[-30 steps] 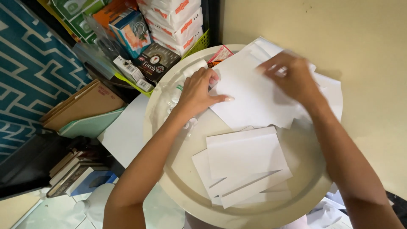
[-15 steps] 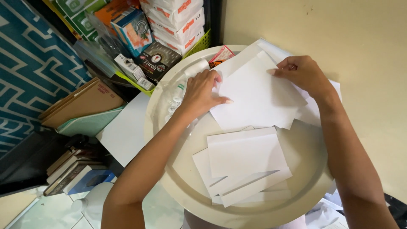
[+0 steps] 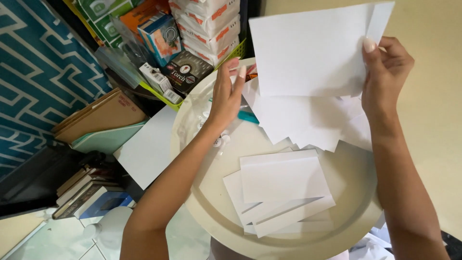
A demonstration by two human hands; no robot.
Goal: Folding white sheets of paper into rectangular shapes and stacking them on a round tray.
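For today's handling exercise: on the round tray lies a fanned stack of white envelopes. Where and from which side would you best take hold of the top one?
Probably by its right edge, coming from the right. The top envelope lies flat on the stack in the cream tray, and its right short edge is bare, so fingers could slide under there. The left hand hovers farther back; the right hand holds up other sheets.

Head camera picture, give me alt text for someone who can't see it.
A person's right hand lifts a white paper sheet by its edge above a round cream tray, while the left hand rests on the white papers beneath. A fanned stack of white envelopes lies in the tray; colourful cardboard boxes crowd the shelf behind.
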